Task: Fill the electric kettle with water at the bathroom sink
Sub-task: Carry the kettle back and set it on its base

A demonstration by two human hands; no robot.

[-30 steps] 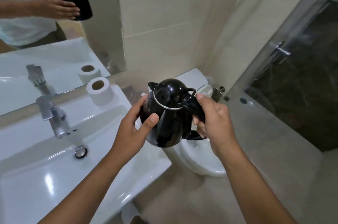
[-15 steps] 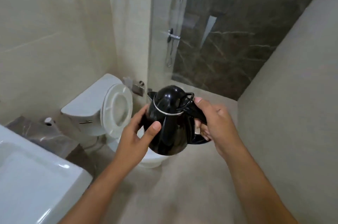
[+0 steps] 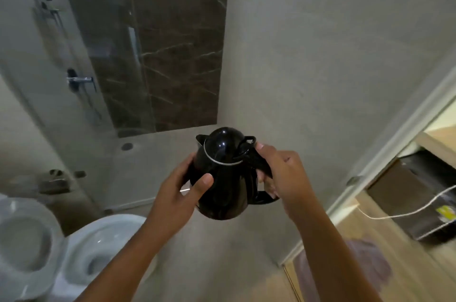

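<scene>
step: carrying kettle [image 3: 223, 175], lid closed | left hand [image 3: 181, 187] cups body, right hand [image 3: 280, 174] grips handle | sink not visible | next: likely find sink, open lid

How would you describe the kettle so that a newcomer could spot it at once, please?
Start at the dark marble shower wall and drop to the picture's centre, where two hands meet. Between the left hand and right hand is the kettle: glossy black, domed lid shut, with a thin silver ring.
</scene>
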